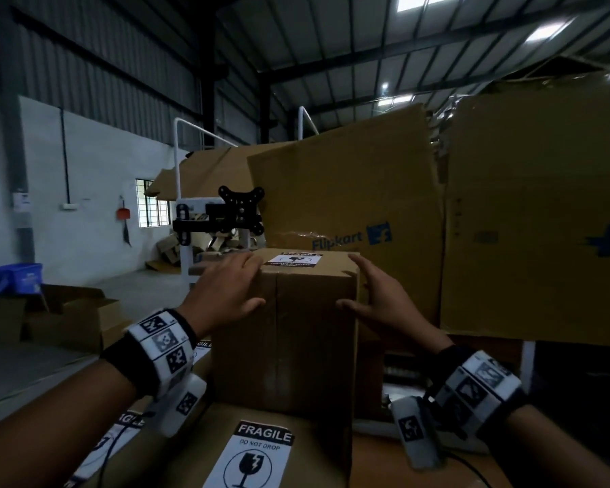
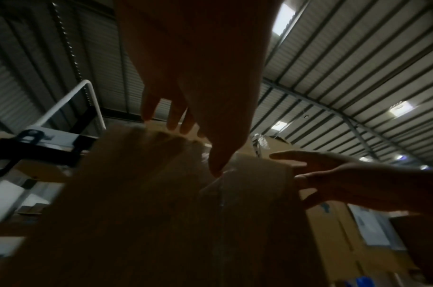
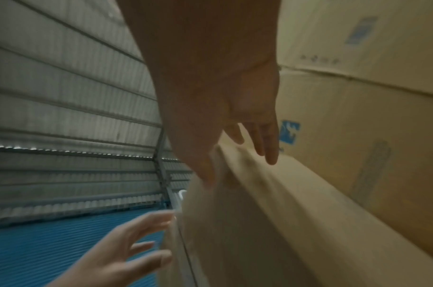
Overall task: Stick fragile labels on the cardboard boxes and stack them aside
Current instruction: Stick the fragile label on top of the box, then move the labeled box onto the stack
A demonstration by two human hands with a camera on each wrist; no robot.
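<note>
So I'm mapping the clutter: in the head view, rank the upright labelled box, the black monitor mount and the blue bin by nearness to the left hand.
1. Upright labelled box, under the left hand.
2. Black monitor mount, behind, above.
3. Blue bin, far left.

The tall box (image 1: 296, 329) is matt brown corrugated cardboard, its centre seam sealed with glossy clear tape. The fragile label (image 1: 293, 259) on its top is smooth black-and-white printed paper. Behind, the large Flipkart carton (image 1: 353, 206) is creased, torn-edged cardboard.
</note>
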